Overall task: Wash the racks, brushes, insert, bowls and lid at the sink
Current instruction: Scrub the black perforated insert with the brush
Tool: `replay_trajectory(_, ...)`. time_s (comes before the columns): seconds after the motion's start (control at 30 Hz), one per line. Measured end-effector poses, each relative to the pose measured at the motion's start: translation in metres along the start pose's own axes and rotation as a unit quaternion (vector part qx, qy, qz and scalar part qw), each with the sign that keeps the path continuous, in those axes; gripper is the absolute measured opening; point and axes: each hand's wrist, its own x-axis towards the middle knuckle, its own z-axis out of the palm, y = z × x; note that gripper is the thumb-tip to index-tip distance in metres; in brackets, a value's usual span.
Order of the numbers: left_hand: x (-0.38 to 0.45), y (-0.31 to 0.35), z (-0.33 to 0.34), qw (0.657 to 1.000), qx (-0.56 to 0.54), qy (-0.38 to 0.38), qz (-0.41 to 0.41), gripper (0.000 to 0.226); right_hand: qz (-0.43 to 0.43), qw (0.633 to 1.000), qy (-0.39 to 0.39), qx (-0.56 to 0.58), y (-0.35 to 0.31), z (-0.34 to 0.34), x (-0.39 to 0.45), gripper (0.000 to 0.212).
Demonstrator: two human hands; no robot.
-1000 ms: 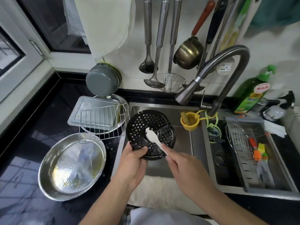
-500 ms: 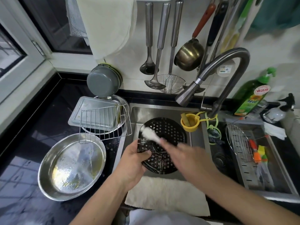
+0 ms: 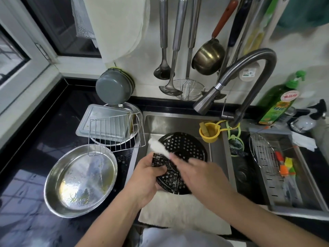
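Two hands: the left hand (image 3: 151,177) grips the near-left rim of the black perforated insert (image 3: 185,157); the right hand (image 3: 201,173) holds a white brush (image 3: 158,147), its head at the insert's upper-left edge.
Insert: tilted over the left basin of the steel sink (image 3: 179,122), below the curved tap (image 3: 236,77).
Desk: black, glossy desk (image 3: 35,139) left of the sink carries a wide steel bowl (image 3: 80,180), a wire rack (image 3: 115,134) and a rectangular tray (image 3: 105,123).
Right basin: a second rack (image 3: 263,154) and coloured brushes (image 3: 284,166) lie in a drainer.
Wall: ladles, a strainer and a small pot hang above.
Window: at far left.
Front edge: a white cloth (image 3: 183,209) is draped over it.
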Motion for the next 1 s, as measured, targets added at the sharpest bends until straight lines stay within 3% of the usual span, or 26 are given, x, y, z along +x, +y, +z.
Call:
replay_trajectory(0.1,0.001,-0.003,-0.004,0.999,0.003,0.034,0.006,0.033,0.088,0.996,0.017,-0.011,0.017,-0.004,0.01,0.059)
replay_trajectory(0.2,0.0,-0.005,-0.007,0.999,-0.018,0.032,-0.004,0.04,0.033,0.998,-0.04,0.022,-0.011,0.004,-0.002,0.072)
replay_trajectory(0.23,0.0,-0.005,-0.008,0.999,-0.024,0.029,-0.006,0.041,0.021,0.999,-0.025,0.023,-0.009,0.009,-0.003,0.072)
replay_trajectory(0.33,0.0,-0.007,-0.008,0.998,-0.037,0.044,0.001,0.04,0.101,0.995,-0.001,0.022,0.015,0.01,0.004,0.057)
replay_trajectory(0.47,-0.003,-0.009,-0.011,0.998,-0.055,0.033,0.003,0.041,0.037,0.996,-0.05,0.065,-0.014,0.013,-0.009,0.065)
replay_trajectory(0.53,-0.004,-0.011,-0.009,0.998,-0.057,0.034,0.007,0.039,0.064,0.996,-0.005,0.06,-0.001,0.014,-0.002,0.059)
replay_trajectory(0.6,-0.004,-0.013,-0.009,0.997,-0.063,0.043,0.015,0.038,0.108,0.993,-0.01,0.054,0.006,0.013,-0.001,0.055)
replay_trajectory(0.7,-0.005,-0.012,-0.011,0.996,-0.078,0.037,0.021,0.041,0.038,0.995,-0.06,0.069,-0.022,0.016,-0.012,0.059)
replay_trajectory(0.83,-0.005,-0.016,-0.009,0.995,-0.08,0.052,0.026,0.038,0.126,0.99,-0.023,0.053,0.005,0.016,0.0,0.054)
replay_trajectory(0.93,-0.007,-0.018,-0.011,0.994,-0.091,0.048,0.028,0.039,0.055,0.995,-0.06,0.06,-0.021,0.014,-0.011,0.061)
replay_trajectory(1.0,-0.006,-0.019,-0.011,0.994,-0.09,0.056,0.033,0.039,0.084,0.993,-0.053,0.055,-0.01,0.016,-0.01,0.06)
